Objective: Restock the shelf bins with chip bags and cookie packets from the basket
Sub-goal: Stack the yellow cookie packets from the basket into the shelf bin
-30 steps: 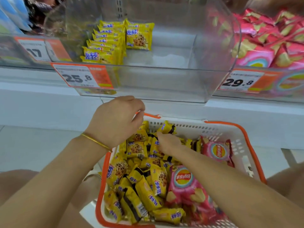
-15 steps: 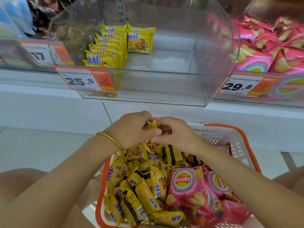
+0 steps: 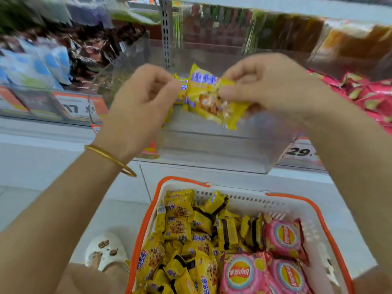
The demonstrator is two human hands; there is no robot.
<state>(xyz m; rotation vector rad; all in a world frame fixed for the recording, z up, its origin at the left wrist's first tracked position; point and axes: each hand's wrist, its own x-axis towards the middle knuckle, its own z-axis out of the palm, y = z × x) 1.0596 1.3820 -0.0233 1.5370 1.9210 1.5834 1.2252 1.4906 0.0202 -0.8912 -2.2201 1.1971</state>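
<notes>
Basket (image 3: 146,225) with orange rim and white perforated walls, low in the view. Loose cookie packets (image 3: 178,228), yellow, fill its left and middle parts in a jumbled heap. Pink chip bags (image 3: 283,235) lie along its right side.

Clear bin (image 3: 212,151) on the shelf above the basket. Its walls are transparent, and its contents are largely hidden by the hands and smeared by motion blur.

Both hands are raised before this bin, close together but not touching. The left hand (image 3: 137,107), fingers curled, pinches the left edge of the held packets (image 3: 210,98). The right hand (image 3: 267,88) pinches their right side between thumb and fingers. The held packets, a small yellow cluster, hang between the hands, well above the basket. Whether they are inside the bin or in front of it cannot be told.

The neighbouring bin on the right holds more pink bags (image 3: 369,96), with a price label (image 3: 301,151) reading "29." beneath. The left bin holds blue-and-white packs (image 3: 34,66), blurred. A gold bangle (image 3: 110,160) circles the left wrist. A white clog (image 3: 106,251) stands on the floor near the basket's left rim.
</notes>
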